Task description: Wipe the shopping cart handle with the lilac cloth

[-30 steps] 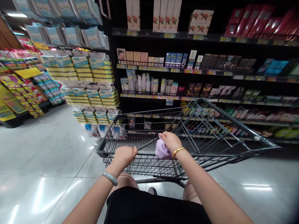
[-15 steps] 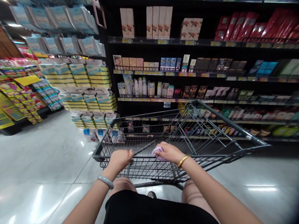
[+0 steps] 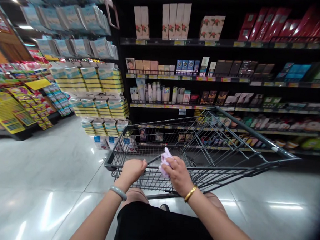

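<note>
A dark grey wire shopping cart [image 3: 216, 171] stands sideways in front of me, its push handle [image 3: 255, 134] off to the right. My left hand [image 3: 133, 170], with a pale bangle at the wrist, is closed around the cart's near top rail. Bunched in my right hand [image 3: 179, 174] is a lilac cloth [image 3: 164, 163], its top end sticking up past the fingers. This hand, with a gold bracelet on its wrist, is over the near rail, right of my left hand. Whether the cloth touches the rail I cannot tell.
Behind the cart run shelves [image 3: 150, 106] of boxes and bottles. Packs of yellow sponges [image 3: 112, 81] hang at the left end. Farther left stands another display rack [image 3: 29, 106]. Shiny tiled floor [image 3: 53, 164] lies around the cart.
My right hand has turned, raising the lilac cloth upright and shifting slightly left along the rail. My left hand keeps its grip. The whole view has shifted a little.
</note>
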A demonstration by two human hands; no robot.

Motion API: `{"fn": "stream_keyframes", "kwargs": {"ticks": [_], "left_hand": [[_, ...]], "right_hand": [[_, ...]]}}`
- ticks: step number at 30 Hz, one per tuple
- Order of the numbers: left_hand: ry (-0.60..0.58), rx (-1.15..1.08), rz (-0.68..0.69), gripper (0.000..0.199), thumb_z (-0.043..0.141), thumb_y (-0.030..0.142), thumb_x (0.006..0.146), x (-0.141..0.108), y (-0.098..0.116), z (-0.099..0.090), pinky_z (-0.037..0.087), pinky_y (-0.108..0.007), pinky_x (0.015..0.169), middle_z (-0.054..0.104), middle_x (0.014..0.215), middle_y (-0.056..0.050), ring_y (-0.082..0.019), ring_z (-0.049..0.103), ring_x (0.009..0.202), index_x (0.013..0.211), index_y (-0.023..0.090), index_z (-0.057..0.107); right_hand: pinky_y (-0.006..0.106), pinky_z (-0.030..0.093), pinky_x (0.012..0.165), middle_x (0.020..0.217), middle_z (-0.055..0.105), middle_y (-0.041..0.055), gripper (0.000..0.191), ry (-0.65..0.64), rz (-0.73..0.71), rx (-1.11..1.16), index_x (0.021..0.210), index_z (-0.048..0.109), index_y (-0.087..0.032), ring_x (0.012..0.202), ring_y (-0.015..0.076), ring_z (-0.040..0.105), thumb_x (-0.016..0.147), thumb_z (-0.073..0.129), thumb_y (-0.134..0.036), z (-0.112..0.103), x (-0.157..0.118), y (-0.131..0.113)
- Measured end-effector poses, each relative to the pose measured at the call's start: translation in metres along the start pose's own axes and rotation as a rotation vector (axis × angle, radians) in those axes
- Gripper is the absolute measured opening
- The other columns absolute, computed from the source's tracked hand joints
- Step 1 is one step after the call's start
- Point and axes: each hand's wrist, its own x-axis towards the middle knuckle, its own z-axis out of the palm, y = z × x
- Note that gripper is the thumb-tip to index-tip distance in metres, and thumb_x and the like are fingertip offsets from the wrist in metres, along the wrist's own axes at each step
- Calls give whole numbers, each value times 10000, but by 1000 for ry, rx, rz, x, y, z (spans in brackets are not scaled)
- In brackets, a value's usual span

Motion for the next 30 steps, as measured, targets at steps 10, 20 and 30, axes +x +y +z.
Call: {"fn": "stream_keyframes", "kwargs": {"ticks": [10,20,30], "left_hand": [[-5,45,89,465,293,274,939,-1,0,-1,458,-326,670,705,756,-146,-241,669,738,804,128,714],[58,88,112,586,169,280,965,2,3,1,453,-340,629,686,715,-158,-263,665,722,813,107,708],[34,55,91,540,227,303,967,-1,8,-6,472,-338,669,685,711,-157,-242,665,712,805,97,699]], "right_hand": [[388,396,855,1240,554,59,275,-125,-68,60,1157,600,-254,1073,255,448,884,594,-290,17,40,-48],[348,384,700,1032,593,96,210,-140,353,-222,910,615,-219,907,247,490,900,559,-421,2,29,-24],[453,277,1012,1224,598,12,138,114,-132,-98,1042,629,-270,1210,243,392,924,565,-240,20,-9,-17]]}}
